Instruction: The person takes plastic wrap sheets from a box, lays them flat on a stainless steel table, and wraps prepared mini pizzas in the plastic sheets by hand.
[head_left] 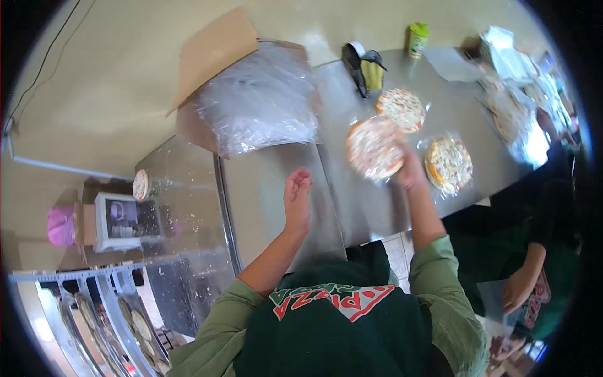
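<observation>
My right hand (411, 166) grips the edge of a plastic-wrapped pizza (372, 147), held up over the metal table and slightly blurred. Behind it, partly overlapped in view, lies another wrapped pizza (401, 109). To the right of my right hand a third wrapped pizza (450, 164) rests on the table. My left hand (298, 200) is raised over the table with its fingers loosely bent and nothing in them. Just beyond it is an open cardboard box (217, 53) full of clear plastic bags (260, 100).
A co-worker (524, 276) stands at the right, one hand holding a translucent sheet. Plastic bags (509, 113), a green-lidded cup (418, 41) and a dark pouch (364, 68) are on the table. Leftward are a small pizza (141, 185), a white scale (116, 223) and a metal rack (116, 295).
</observation>
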`<act>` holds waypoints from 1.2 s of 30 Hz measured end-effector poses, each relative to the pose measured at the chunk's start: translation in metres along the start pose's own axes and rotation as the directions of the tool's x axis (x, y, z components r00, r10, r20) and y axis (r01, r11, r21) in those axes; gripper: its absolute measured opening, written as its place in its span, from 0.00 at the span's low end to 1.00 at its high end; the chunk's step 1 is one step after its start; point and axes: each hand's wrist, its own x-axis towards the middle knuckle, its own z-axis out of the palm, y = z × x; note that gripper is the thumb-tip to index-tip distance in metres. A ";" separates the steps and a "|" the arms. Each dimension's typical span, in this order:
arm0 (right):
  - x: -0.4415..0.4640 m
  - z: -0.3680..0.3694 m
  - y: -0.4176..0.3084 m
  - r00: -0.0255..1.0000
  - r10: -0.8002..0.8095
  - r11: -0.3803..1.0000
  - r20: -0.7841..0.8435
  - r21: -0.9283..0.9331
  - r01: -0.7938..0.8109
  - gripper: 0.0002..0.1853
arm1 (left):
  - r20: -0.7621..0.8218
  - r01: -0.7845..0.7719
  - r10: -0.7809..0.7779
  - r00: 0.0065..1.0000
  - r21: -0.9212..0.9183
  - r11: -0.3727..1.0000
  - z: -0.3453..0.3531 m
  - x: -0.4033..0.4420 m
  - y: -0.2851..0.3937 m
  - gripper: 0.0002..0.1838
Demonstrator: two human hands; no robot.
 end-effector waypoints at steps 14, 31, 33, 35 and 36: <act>0.047 0.019 -0.028 0.520 -0.833 0.113 0.188 -0.863 0.493 0.30 | 0.330 -0.311 0.577 0.747 0.941 -0.135 -0.029 0.095 0.071 0.25; -0.021 0.258 0.151 0.529 -0.330 0.046 0.782 -0.547 0.836 0.14 | 0.126 -0.555 0.556 0.822 0.394 0.732 -0.130 0.097 0.087 0.11; 0.011 0.261 0.148 0.534 -0.409 0.034 0.740 -0.572 0.819 0.14 | -0.024 -0.489 0.491 0.871 0.053 0.871 -0.131 0.076 0.096 0.13; 0.024 0.271 0.140 0.493 -0.375 -0.192 0.785 -0.586 0.787 0.15 | -0.082 -0.536 0.532 0.843 -0.033 0.843 -0.141 0.061 0.099 0.12; 0.026 0.276 0.138 0.476 -0.353 -0.301 0.806 -0.579 0.758 0.16 | -0.114 -0.559 0.550 0.828 -0.072 0.826 -0.147 0.053 0.102 0.12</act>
